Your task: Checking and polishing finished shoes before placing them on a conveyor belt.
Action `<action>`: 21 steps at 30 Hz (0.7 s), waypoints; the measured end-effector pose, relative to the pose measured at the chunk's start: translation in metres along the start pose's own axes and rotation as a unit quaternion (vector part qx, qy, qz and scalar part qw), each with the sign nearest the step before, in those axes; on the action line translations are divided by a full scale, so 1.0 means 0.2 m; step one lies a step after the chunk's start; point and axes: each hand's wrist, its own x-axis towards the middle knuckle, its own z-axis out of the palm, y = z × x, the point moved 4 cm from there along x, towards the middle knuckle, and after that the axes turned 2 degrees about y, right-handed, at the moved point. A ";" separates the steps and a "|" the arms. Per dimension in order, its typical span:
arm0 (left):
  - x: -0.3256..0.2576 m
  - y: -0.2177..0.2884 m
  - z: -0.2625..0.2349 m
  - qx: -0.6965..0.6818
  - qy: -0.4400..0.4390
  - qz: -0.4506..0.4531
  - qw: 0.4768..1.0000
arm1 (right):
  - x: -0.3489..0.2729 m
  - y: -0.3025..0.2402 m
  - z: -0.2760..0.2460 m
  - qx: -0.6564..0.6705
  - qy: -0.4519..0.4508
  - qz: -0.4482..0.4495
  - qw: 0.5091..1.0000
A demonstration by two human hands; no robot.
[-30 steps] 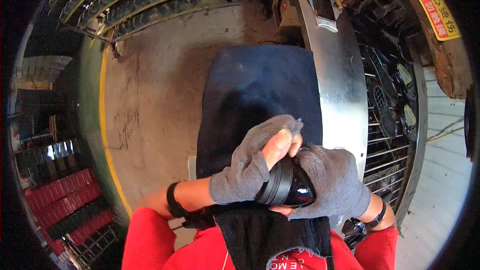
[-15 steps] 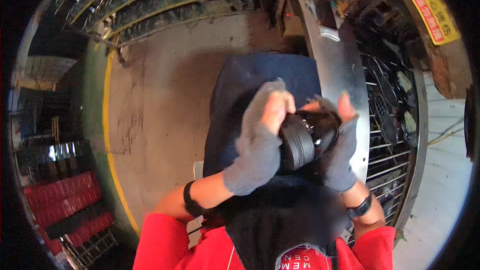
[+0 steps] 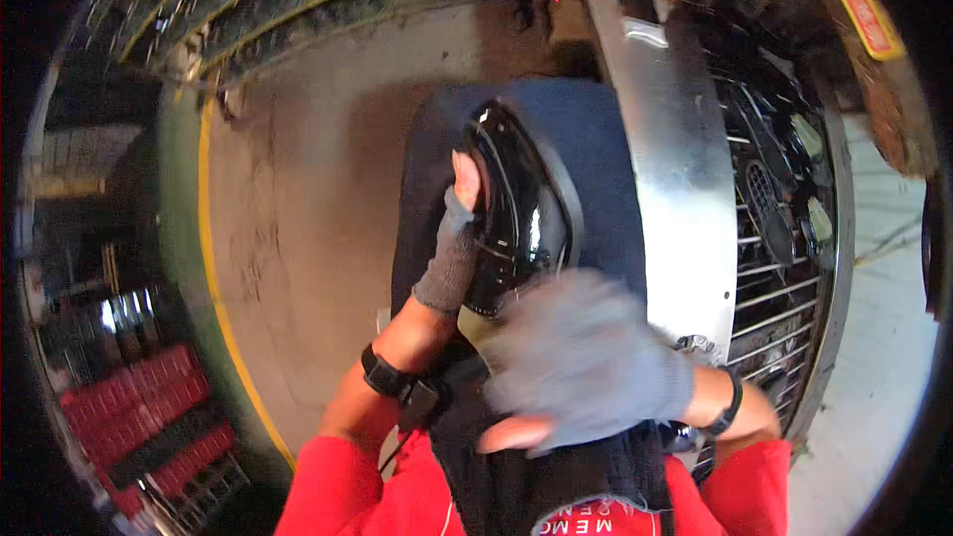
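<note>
A glossy black shoe (image 3: 531,208) lies above my lap, its toe pointing away from me and the edge of its sole facing right. My left hand (image 3: 455,238), in a grey fingerless glove, grips the shoe along its left side; the thumb shows, and the other fingers are hidden. Over the heel end is my right hand (image 3: 591,362), also gloved in grey. It is smeared by motion, and its thumb sticks out to the left. Whether it touches the shoe is unclear. Dark blue cloth (image 3: 606,179) covers my lap beneath the shoe.
A shiny metal bench top (image 3: 685,189) runs along my right, beside a barred rack (image 3: 779,313) holding shoe soles (image 3: 764,184). Shelves (image 3: 328,0) filled with dark items stand at the far left. Red crates (image 3: 139,392) sit at the left, past a yellow floor line (image 3: 220,308).
The shoe has turned from sideways between both hands to lying lengthwise, toe away. My left hand has shifted left to its side; my right hand has moved toward me, over the heel end.
</note>
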 end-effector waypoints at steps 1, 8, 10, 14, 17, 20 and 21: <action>-0.03 -0.04 -0.03 -0.071 0.012 -0.031 0.997 | -0.10 0.08 -0.12 0.025 -0.015 0.118 0.993; -0.01 -0.11 -0.04 -0.053 -0.045 -0.081 0.994 | -0.31 0.38 -0.08 0.130 0.027 0.371 0.919; 0.00 -0.10 -0.05 -0.057 -0.069 -0.058 0.994 | -0.33 0.39 -0.08 0.095 0.032 0.329 0.939; -0.03 -0.10 0.00 -0.043 -0.015 -0.048 0.998 | -0.35 0.40 -0.09 0.096 0.033 0.303 0.947; -0.04 -0.11 -0.03 -0.064 -0.017 -0.055 0.996 | -0.35 0.40 -0.08 0.075 0.024 0.273 0.959; -0.09 -0.04 0.02 -0.003 0.026 -0.062 0.998 | -0.30 0.35 -0.14 0.005 -0.040 0.232 0.972; -0.10 -0.05 0.00 -0.004 0.028 -0.064 0.998 | -0.28 0.34 -0.15 -0.022 -0.096 0.234 0.967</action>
